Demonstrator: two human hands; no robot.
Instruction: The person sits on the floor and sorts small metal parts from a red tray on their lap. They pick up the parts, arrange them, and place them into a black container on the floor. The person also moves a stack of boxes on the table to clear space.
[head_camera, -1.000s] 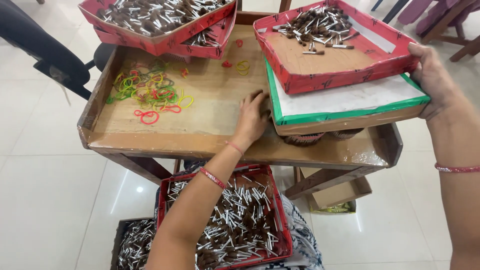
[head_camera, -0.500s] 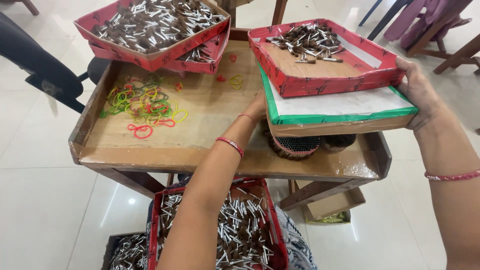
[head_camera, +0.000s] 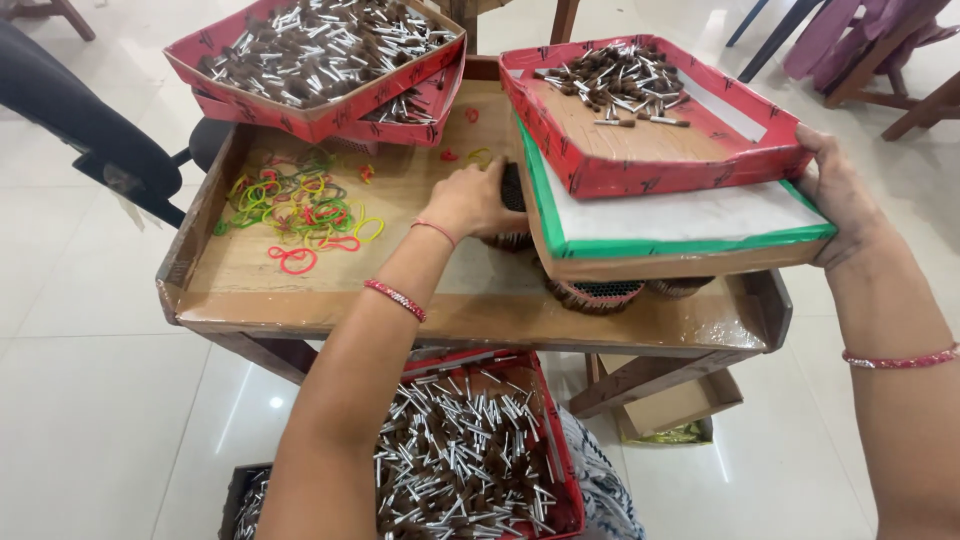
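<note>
My left hand (head_camera: 472, 200) reaches under the raised green-edged tray (head_camera: 690, 235) and closes on a round dark bundle (head_camera: 512, 190) of small sticks standing on the wooden table tray (head_camera: 450, 305). My right hand (head_camera: 842, 195) grips the right edge of the green-edged tray and holds it tilted up. On that tray rests a red tray (head_camera: 650, 165) with a heap of brown, silver-tipped sticks (head_camera: 615, 80). More round bundles (head_camera: 595, 293) stand beneath the lifted tray, partly hidden.
Coloured rubber bands (head_camera: 295, 205) lie scattered on the left of the table tray. Stacked red trays (head_camera: 310, 60) full of sticks sit at the back left. Another red tray (head_camera: 470, 460) of sticks is on my lap. A dark chair (head_camera: 90, 130) stands left, wooden furniture back right.
My left hand has moved farther right and under the lifted tray, onto the round bundle. My right hand still holds the tray's right edge.
</note>
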